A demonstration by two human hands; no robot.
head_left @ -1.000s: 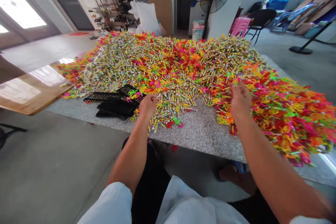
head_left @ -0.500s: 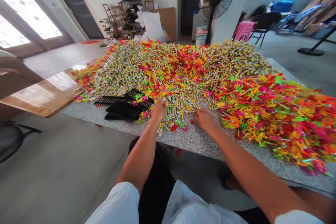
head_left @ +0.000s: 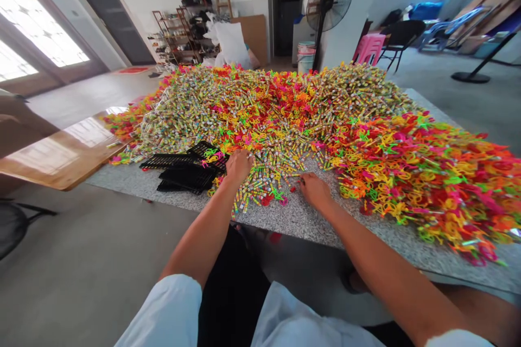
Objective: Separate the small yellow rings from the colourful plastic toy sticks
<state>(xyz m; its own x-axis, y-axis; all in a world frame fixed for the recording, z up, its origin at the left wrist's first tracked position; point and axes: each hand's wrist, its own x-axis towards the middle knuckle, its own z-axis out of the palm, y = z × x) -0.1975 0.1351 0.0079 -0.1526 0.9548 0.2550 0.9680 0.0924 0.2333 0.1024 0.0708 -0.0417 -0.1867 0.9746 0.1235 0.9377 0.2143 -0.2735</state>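
My left hand [head_left: 239,165] is over small yellow-green printed tubes with pale ends [head_left: 264,173], its fingers curled in. Whatever its fingertips hold is too small to make out. To its right, my right hand [head_left: 314,190] rests low by the granite tabletop, fingers bent together at the edge of the same loose tubes; what is in them is hidden. A small red piece [head_left: 292,189] lies beside its fingertips. Left of my left hand are stacked black slotted plastic trays [head_left: 187,176], with a few bright green and pink plastic pieces [head_left: 212,156] on top.
A big heap of tubes [head_left: 183,103] mixed with coloured plastic pieces covers the far side of the granite table [head_left: 280,217]. Another pile of red, orange and yellow loop-shaped pieces [head_left: 415,173] spreads on the right. A wooden board [head_left: 61,152] adjoins on the left; a fan [head_left: 329,0] stands behind.
The whole view has shifted slightly. My left hand has moved a little away from the near tubes, uncovering more of them. My right hand stays in about the same place.
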